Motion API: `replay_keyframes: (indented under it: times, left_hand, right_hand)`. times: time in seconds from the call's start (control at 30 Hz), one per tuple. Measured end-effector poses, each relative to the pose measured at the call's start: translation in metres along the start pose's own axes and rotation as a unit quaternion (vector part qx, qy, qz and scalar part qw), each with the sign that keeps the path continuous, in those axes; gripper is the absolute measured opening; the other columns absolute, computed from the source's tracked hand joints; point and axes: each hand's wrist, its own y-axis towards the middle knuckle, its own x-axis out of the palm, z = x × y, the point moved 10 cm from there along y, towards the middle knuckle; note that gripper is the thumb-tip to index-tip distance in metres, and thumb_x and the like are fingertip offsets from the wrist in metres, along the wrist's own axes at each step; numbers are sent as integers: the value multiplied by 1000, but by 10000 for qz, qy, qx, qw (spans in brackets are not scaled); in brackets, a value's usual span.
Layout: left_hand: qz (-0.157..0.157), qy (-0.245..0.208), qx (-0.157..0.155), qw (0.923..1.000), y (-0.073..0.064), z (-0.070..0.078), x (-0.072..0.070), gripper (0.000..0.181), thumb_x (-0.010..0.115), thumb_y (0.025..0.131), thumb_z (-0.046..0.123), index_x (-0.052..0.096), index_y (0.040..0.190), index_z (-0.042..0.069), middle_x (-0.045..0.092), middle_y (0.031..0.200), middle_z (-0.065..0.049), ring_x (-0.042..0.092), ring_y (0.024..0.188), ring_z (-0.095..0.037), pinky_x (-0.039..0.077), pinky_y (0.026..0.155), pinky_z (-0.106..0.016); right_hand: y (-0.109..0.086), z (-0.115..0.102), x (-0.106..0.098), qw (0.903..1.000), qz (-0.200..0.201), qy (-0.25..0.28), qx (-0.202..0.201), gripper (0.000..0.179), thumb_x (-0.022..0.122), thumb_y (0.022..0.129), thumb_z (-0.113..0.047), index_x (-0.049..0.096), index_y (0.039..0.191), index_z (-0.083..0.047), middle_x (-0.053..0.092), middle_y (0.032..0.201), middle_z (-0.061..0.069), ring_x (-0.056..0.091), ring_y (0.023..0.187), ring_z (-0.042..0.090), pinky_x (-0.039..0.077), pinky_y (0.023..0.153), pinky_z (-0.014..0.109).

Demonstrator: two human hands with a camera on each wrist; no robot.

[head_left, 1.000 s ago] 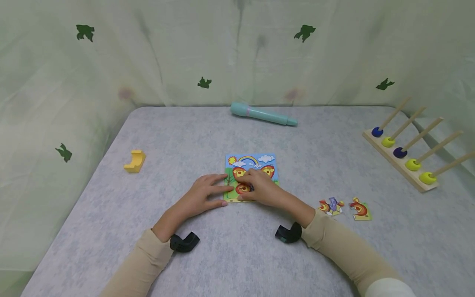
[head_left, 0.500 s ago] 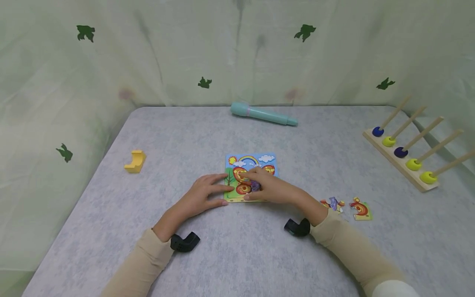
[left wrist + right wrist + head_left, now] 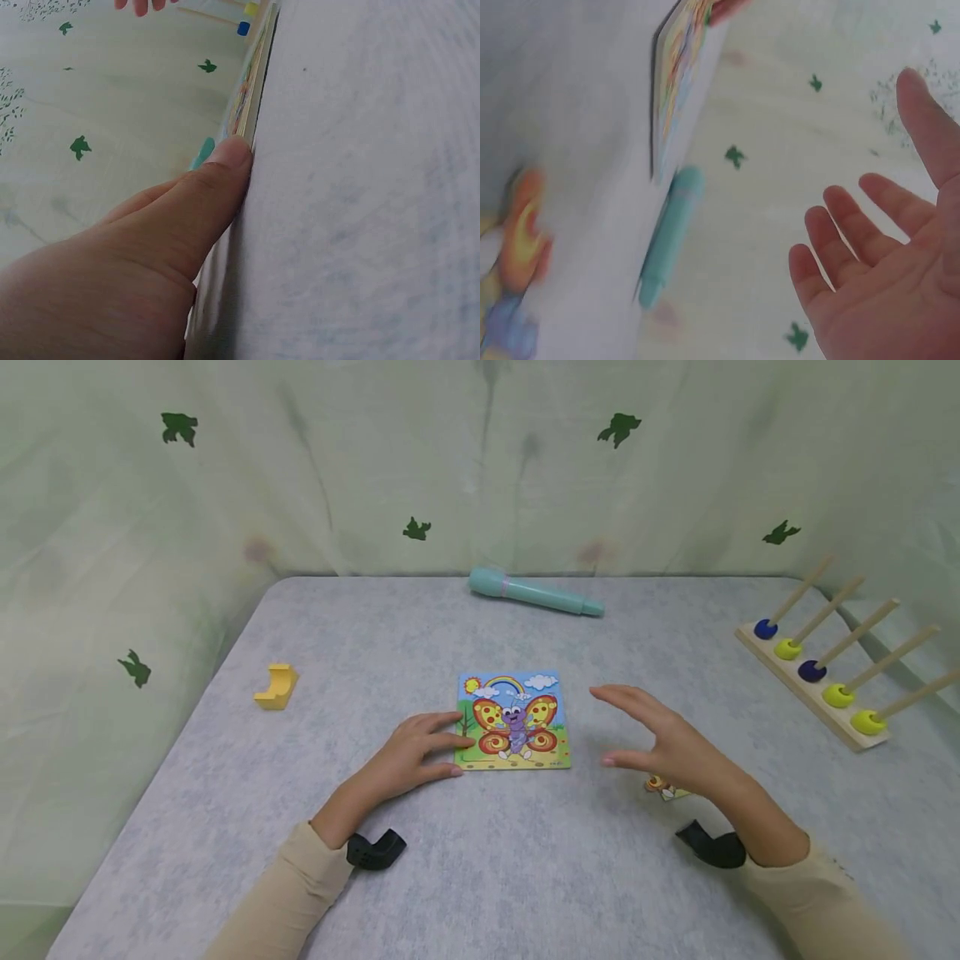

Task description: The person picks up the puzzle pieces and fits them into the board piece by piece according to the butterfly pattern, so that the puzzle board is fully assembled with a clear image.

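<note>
A square butterfly puzzle board (image 3: 517, 718) lies flat in the middle of the table, its picture showing a purple body, red and yellow wings and a rainbow. My left hand (image 3: 412, 750) rests at the board's left edge, fingers spread, fingertips on its border and thumb at the lower corner. In the left wrist view the thumb (image 3: 214, 176) touches the board's side. My right hand (image 3: 678, 747) is in the air right of the board, fingers and thumb apart, holding nothing. Below it a loose puzzle piece (image 3: 670, 790) shows partly; the hand and forearm hide the rest there.
A teal toy microphone (image 3: 536, 592) lies at the table's back. At the right stands a wooden peg rack (image 3: 813, 685) with blue and yellow beads. A yellow curved block (image 3: 277, 687) sits at the left. Pale curtains (image 3: 337, 468) surround the table.
My right hand has left the board and moved right, its fingers spreading, over the loose pieces. The whole butterfly picture now shows. My left hand stays in place.
</note>
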Motion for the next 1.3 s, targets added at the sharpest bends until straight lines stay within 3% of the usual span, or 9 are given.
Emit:
replay_keyframes:
  times: [0.3, 0.5, 0.63, 0.8, 0.9, 1.1, 1.3]
  left_hand:
    - [13, -37, -12, 10000, 0, 0, 0, 40, 62, 82, 42, 61, 118, 25, 38, 137, -5, 30, 125, -26, 20, 100, -48]
    - [-25, -45, -2, 10000, -1, 0, 1, 40, 62, 82, 43, 61, 118, 25, 38, 138, -5, 30, 126, -27, 20, 100, -49]
    - [-36, -71, -28, 10000, 0, -1, 1, 40, 63, 82, 41, 61, 118, 25, 38, 138, -5, 30, 126, -25, 19, 100, -48]
    - [-49, -59, -18, 10000, 0, 0, 1, 40, 63, 82, 40, 61, 118, 24, 38, 137, -6, 30, 126, -27, 20, 100, -48]
    - [-60, -59, -22, 10000, 0, 0, 2, 40, 63, 82, 40, 61, 118, 24, 38, 137, -6, 30, 125, -26, 20, 100, -48]
    - [-64, -61, -24, 10000, 0, 0, 2, 39, 64, 82, 38, 61, 118, 24, 38, 137, -6, 30, 125, -26, 20, 100, -47]
    - [-75, -84, -90, 9999, 0, 1, 1, 40, 64, 81, 38, 61, 118, 24, 39, 137, -6, 30, 125, -26, 20, 99, -48]
  right_hand:
    - [-49, 34, -18, 9991, 128, -67, 392, 75, 74, 73, -20, 37, 138, -14, 38, 134, 8, 32, 121, 23, 34, 86, 56]
    - [-65, 62, -7, 9946, -272, 176, 988, 73, 72, 75, -26, 37, 136, -6, 37, 133, 17, 31, 121, 38, 33, 83, 62]
    - [-71, 79, 1, 9907, -528, 115, 1248, 71, 71, 76, -30, 39, 134, -4, 39, 132, 17, 36, 118, 35, 39, 85, 52]
    - [-75, 87, 4, 9902, -634, -148, 1232, 63, 70, 77, -30, 46, 129, -3, 45, 128, 14, 41, 116, 30, 35, 90, 19]
    - [-75, 85, 3, 9926, -568, -333, 1019, 56, 71, 77, -25, 51, 125, -4, 50, 121, 11, 45, 110, 25, 33, 86, 11]
    - [-72, 80, 4, 9932, -568, -654, 778, 46, 72, 76, -23, 60, 116, -3, 53, 105, 6, 49, 90, 17, 43, 67, 27]
    - [-67, 72, 9, 9909, -616, -918, 768, 40, 74, 74, -16, 63, 111, -5, 52, 99, 4, 48, 86, 16, 43, 65, 27]
